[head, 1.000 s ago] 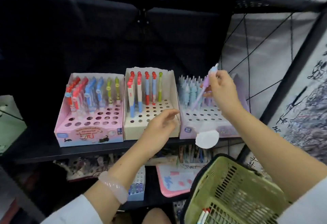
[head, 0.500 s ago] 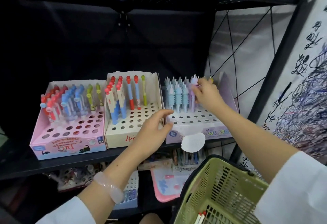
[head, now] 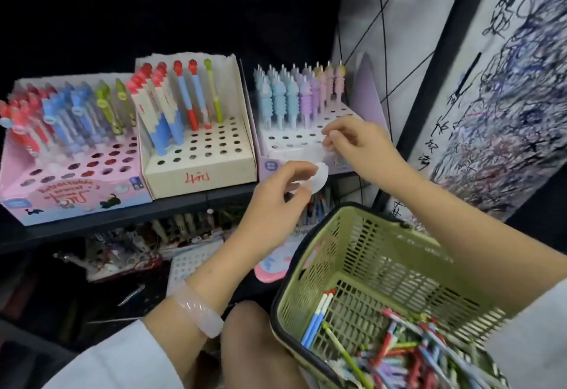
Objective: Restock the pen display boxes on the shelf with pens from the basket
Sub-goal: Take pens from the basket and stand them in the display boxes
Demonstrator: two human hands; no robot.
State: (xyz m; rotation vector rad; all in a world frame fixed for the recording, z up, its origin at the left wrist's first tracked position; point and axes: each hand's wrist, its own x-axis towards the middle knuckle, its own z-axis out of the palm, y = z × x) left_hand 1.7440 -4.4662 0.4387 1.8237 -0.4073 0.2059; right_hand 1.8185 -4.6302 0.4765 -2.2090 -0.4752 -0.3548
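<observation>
Starting at the left, the pink display box [head: 70,173] holds red, blue and green pens along its back rows, while most of its front holes stand empty. Next to it, touching, the cream display box [head: 196,146] has pens only at the back and left, with several rows of open holes in front. The lilac display box [head: 310,143] at the right end of the shelf [head: 129,220] carries blue, purple and pink pens in its rear rows; its front holes are still bare. So, as a judgement, the restocking is well short of done in all three boxes.

The left hand [head: 276,204] hovers before the shelf edge, fingers loosely curled and gripping nothing that shows, its fingertips just beside a round white tag [head: 320,177] hanging from the lilac box's front. The right hand [head: 359,146] sits over that box's front rim, thumb and fingers drawn near together (whether they pinch anything I cannot tell). The green basket [head: 368,266] rests low on the right, with many loose pens [head: 414,348] heaped in its bottom.

Room is tight on the right, where the black upright post [head: 441,60] stands close beside the lilac box; the basket's near rim sits just under both forearms, so reaching down means clearing it.
</observation>
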